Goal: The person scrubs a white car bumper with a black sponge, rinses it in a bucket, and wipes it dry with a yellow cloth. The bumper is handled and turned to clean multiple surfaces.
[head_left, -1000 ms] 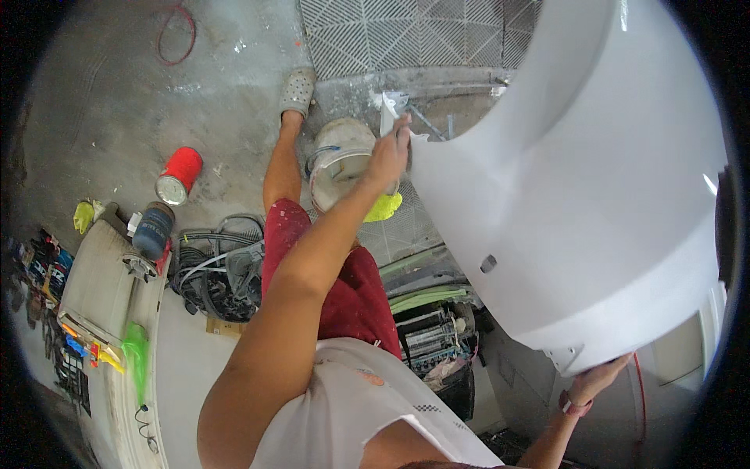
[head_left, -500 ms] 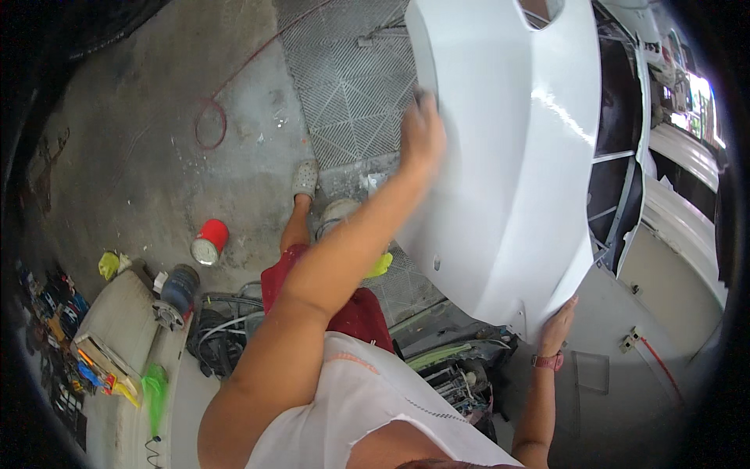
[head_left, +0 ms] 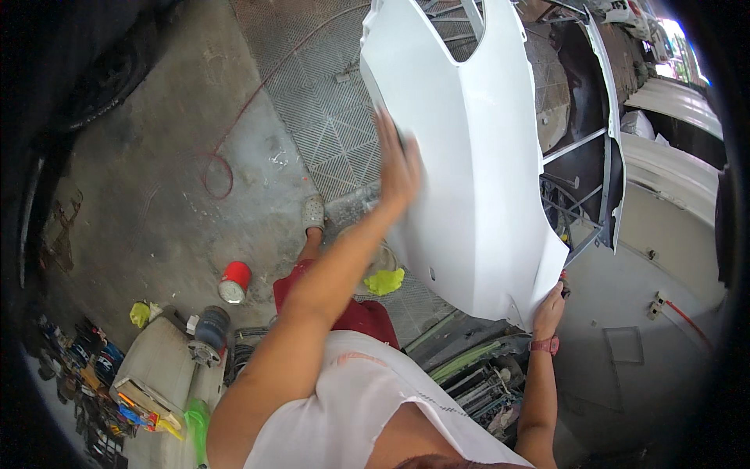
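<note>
A long, glossy white car body panel stands before me, with a cut-out at its far end and a small oval hole near its lower left edge. My left hand lies along its left side, fingers stretched forward and slightly blurred. A small dark pad shows in part between that hand and the panel; the rest is covered by the fingers. At the near right corner, my right hand, with a red watch on its wrist, grips the panel's edge.
A metal frame stands right of the panel, beside a dark curved part. Below are a bucket with a yellow-green cloth, a red can and car parts. A red hose loops across the floor.
The view has shifted, showing more of the panel's far end. My left hand has slid a little toward me along the left side. My right hand keeps its grip on the corner.
</note>
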Demonstrator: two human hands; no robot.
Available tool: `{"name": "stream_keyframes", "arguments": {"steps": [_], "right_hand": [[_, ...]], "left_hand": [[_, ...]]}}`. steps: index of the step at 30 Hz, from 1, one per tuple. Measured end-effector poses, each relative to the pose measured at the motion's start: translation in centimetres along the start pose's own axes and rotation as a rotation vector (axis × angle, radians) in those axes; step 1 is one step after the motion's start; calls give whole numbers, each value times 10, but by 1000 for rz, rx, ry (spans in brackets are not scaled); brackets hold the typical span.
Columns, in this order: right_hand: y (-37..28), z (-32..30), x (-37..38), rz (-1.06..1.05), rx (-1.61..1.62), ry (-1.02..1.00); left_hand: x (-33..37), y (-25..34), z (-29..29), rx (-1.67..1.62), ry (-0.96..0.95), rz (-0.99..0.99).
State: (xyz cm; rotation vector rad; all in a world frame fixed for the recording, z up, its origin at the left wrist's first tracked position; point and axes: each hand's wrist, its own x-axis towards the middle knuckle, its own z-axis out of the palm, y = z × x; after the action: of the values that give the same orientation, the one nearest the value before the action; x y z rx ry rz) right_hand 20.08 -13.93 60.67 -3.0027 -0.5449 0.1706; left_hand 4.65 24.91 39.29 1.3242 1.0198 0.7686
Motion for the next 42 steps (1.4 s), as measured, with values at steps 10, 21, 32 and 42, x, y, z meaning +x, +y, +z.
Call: {"name": "stream_keyframes", "arguments": {"steps": [10,21,32,42], "right_hand": [[-5,2,-2,2,9,35],[2,2,-2,-5,19,2],[-6,0,-3,-53,-14,37],[-10,0,-3,-44,-25,43]], "left_hand": [[130,-58,-1,-112,83,28],[126,-25,-9,-153,29,-22],[-29,-4,18,325,40,311],[167,69,32,288,171,148]]}}
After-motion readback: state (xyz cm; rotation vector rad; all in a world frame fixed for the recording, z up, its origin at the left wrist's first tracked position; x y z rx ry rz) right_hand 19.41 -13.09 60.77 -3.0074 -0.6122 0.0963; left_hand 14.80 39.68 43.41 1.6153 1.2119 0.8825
